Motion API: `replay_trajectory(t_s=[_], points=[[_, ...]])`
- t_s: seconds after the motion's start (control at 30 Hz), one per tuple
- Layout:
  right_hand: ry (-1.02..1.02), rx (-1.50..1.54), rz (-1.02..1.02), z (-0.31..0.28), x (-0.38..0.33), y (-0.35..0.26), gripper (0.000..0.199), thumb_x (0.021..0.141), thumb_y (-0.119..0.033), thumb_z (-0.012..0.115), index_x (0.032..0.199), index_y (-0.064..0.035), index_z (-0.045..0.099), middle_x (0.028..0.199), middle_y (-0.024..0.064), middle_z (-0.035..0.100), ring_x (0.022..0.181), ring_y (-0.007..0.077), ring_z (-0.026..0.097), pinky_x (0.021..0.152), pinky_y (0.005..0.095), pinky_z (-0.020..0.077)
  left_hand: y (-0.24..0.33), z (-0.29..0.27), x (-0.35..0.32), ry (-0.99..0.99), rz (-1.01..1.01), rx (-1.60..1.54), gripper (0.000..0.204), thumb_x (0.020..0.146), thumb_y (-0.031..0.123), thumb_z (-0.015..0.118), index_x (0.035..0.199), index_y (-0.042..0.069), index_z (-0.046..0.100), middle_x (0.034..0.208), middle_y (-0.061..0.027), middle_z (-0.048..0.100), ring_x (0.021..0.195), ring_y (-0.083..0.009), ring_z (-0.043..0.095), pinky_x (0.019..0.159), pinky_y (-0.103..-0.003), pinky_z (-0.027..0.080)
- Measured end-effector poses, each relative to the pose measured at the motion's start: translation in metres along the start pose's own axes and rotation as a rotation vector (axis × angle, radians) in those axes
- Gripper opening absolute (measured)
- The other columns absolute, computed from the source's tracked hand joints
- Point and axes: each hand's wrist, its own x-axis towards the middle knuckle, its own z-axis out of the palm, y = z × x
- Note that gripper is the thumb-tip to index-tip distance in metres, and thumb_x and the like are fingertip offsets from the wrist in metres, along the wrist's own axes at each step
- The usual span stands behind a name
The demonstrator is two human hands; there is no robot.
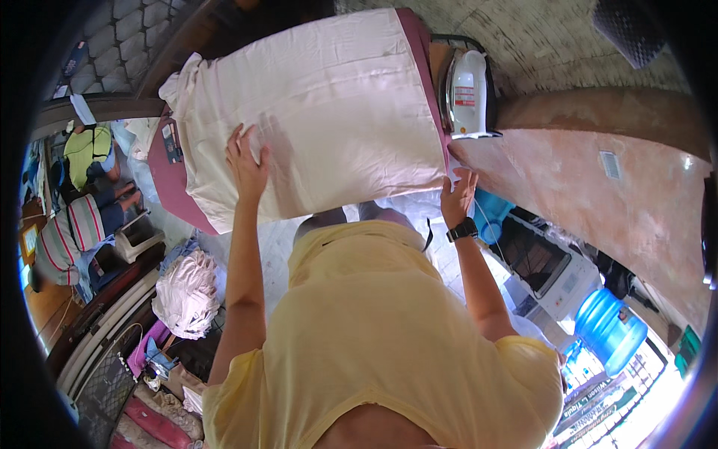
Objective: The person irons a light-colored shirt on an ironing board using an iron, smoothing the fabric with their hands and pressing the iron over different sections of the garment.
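Note:
A cream-white cloth [321, 97] lies spread over an ironing board with a maroon cover [173, 196], which shows at both ends. Soft creases run through the cloth's middle, and its far left corner is bunched. My left hand [248, 165] is open over the left part of the cloth, fingers apart. At the near right corner my right hand [458, 198] is open beside the cloth's edge, thumb apart from the fingers; whether it touches the fabric I cannot tell. A white iron [469, 90] rests at the board's right end.
A small dark card-like item [172, 142] lies at the board's left end. Two other people, one in a green shirt [86, 153], one in stripes [71, 236], are at the left. Near them is a pale laundry heap [187, 294]. A pink wall [576, 176] and blue water jug [609, 329] stand right.

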Motion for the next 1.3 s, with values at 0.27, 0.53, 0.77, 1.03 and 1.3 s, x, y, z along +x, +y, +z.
replay_trajectory(t_s=[0.27,0.53,0.77,1.03,1.3], points=[[-0.011,-0.027,-0.43,0.082,0.173,-0.099,0.031,0.084,-0.02,0.067,0.106,-0.0001,0.057,0.102,0.0216,0.055,0.099,0.0391,0.052,0.086,0.0475,0.0406,-0.217,0.008,0.105,0.144,-0.463,0.05,0.044,0.08,0.02,0.075,0.117,0.005,0.056,0.121,-0.0207,0.052,0.108,-0.0374,0.054,0.093,-0.045,0.046],[-0.154,-0.606,-0.085,0.206,0.336,-0.077,0.064,0.087,-0.049,0.061,0.122,0.0047,0.055,0.12,0.0272,0.057,0.117,0.0392,0.051,0.098,0.0481,0.0405,-0.31,0.01,0.154,0.055,-0.748,0.122,0.1,0.066,0.045,0.082,0.136,-0.01,0.037,0.138,-0.0317,0.042,0.129,-0.0416,0.044,0.106,-0.04,0.039],[-0.377,-0.232,0.113,0.195,0.345,-0.08,0.065,0.081,-0.048,0.067,0.123,0.0014,0.058,0.116,0.0291,0.061,0.105,0.0419,0.061,0.091,0.0465,0.049,-0.312,0.004,0.163,-0.282,-0.903,0.021,0.064,0.075,0.036,0.076,0.127,0.004,0.056,0.106,-0.0165,0.069,0.081,-0.0226,0.068,0.07,-0.034,0.056],[-0.114,0.107,-0.068,0.196,0.349,-0.074,0.039,0.083,-0.02,0.068,0.119,-0.0072,0.062,0.106,0.0196,0.069,0.095,0.0369,0.066,0.082,0.0417,0.0513,-0.295,-0.015,0.189,0.005,-1.069,-0.913,0.029,0.093,0.006,0.055,0.122,0.005,0.052,0.102,-0.0125,0.064,0.078,-0.0254,0.069,0.061,-0.031,0.063],[0.091,-0.016,0.139,0.196,0.383,-0.081,0.046,0.081,-0.044,0.064,0.097,-0.0018,0.069,0.091,0.0222,0.07,0.085,0.0385,0.069,0.072,0.0462,0.0541,-0.297,0.006,0.193,0.483,-0.643,-0.898,0.02,0.092,-0.005,0.048,0.109,-0.008,0.059,0.104,-0.0142,0.064,0.09,-0.0223,0.066,0.072,-0.031,0.062]])
